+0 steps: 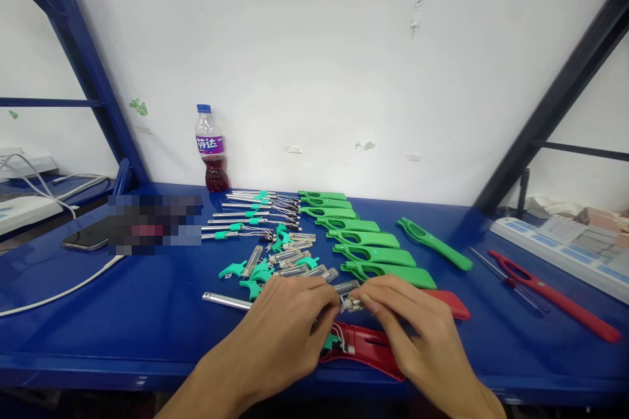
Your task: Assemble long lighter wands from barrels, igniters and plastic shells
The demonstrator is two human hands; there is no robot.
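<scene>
Small clear part (pixel 352 302) with metal on it sits just beyond the open red half-shell (pixel 378 348), pinched from both sides. The left hand (pixel 299 317) has thumb and forefinger together on its left end; the right hand (pixel 410 321) is clamped on the other end, thumb pressing from the near side. Two-sided holding probably steadies something so small while the fingertips work on it (its finer details are hidden by them).

The half-shell lies hollow side up near the front edge of the desk (pixel 162 321), presumably so that the white wires (pixel 339 335) and teal piece (pixel 330 342) inside rest without spilling out.

Both hands come in from the near side of the half-shell, backs upward, wrists spread to its left and right, so the fingertips meet beyond it. The right hand partly covers the half-shell's right end.

Beyond the half-shell, green casings (pixel 376 255) lie roughly parallel in a row, while clear tanks (pixel 295 256) and teal triggers (pixel 256 289) are heaped to its far left, with wired metal tubes (pixel 240 216) farther back. Sorting by kind likely makes each within easy reach. A screwdriver (pixel 511 279) lies well to the half-shell's right.
</scene>
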